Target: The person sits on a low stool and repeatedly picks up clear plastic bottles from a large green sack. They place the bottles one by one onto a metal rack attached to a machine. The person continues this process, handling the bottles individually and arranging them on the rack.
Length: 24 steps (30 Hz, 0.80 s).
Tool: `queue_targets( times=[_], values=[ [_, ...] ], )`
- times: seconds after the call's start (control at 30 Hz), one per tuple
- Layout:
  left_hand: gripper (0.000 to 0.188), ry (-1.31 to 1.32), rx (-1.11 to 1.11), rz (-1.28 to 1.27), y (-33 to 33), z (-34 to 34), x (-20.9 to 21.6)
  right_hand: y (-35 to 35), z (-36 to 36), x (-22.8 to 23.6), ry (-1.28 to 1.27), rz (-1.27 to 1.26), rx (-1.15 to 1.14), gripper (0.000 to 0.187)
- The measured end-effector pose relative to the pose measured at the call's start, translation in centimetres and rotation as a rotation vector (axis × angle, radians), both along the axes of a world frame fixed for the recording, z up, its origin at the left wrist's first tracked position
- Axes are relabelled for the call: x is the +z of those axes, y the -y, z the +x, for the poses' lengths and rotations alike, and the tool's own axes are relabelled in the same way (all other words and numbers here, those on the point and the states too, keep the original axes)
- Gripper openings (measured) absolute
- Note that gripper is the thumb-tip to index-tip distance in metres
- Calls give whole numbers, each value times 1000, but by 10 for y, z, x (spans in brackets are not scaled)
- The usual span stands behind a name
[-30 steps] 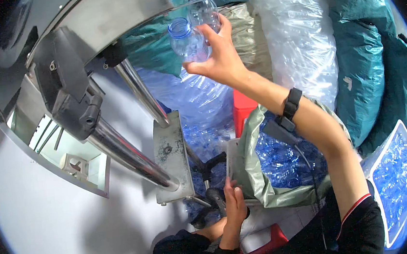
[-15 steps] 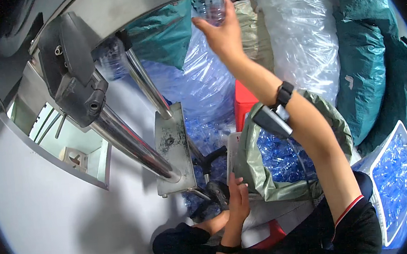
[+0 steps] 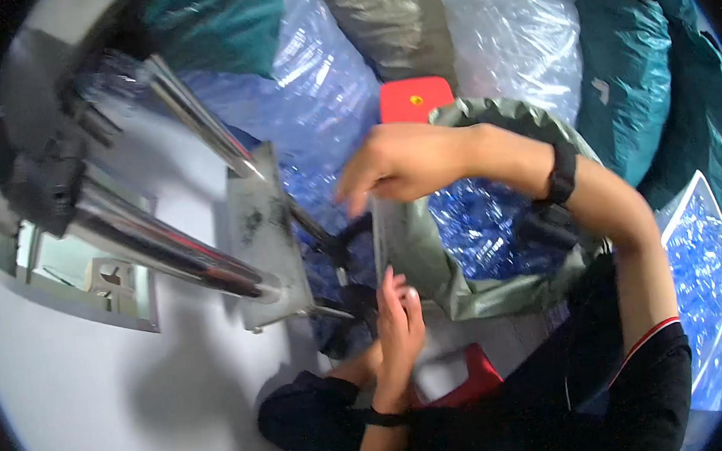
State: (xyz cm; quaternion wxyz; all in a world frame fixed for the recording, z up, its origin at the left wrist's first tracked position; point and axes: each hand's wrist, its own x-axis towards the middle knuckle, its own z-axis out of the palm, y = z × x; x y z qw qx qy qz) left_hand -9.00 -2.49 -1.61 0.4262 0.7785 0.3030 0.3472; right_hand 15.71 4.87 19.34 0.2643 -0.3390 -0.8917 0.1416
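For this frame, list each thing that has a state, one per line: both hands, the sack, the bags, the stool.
right hand: empty, fingers spread, over the sack mouth
left hand: on the sack's rim, holding nothing else
grey-green sack: open, filled with blue plastic bottles
clear bags: stuffed with bottles, piled behind
red stool: upright, partly hidden by the sack
metal rollers: bare, tilted

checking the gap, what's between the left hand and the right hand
In the head view, the rolled grey-green rim of the open sack lies between the left hand and the right hand.

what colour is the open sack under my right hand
Grey-green, in the head view: the sack is full of clear blue plastic bottles.
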Motion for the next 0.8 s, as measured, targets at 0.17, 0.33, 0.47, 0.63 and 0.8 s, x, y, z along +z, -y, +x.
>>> queue_targets(
  times=[0.17, 0.33, 0.47, 0.63, 0.8],
  values=[
    [36, -115, -235, 333, -5, 57, 7, 115, 134, -128, 386, -461, -474, 32],
    [42, -531, -513, 387, -1, 139, -24, 192, 154, -215, 383, -460, -763, 49],
    [48, -1110, -553, 533, 9, 179, -46, 208, 129, -231, 395, -353, -751, 57],
    [51, -668, -557, 403, 5, 166, -30, 218, 99, -226, 152, -254, -674, 89],
    [42, -209, -524, -233, -26, 191, -28, 223, 115, -228, -538, -656, -934, 53]
  ],
)
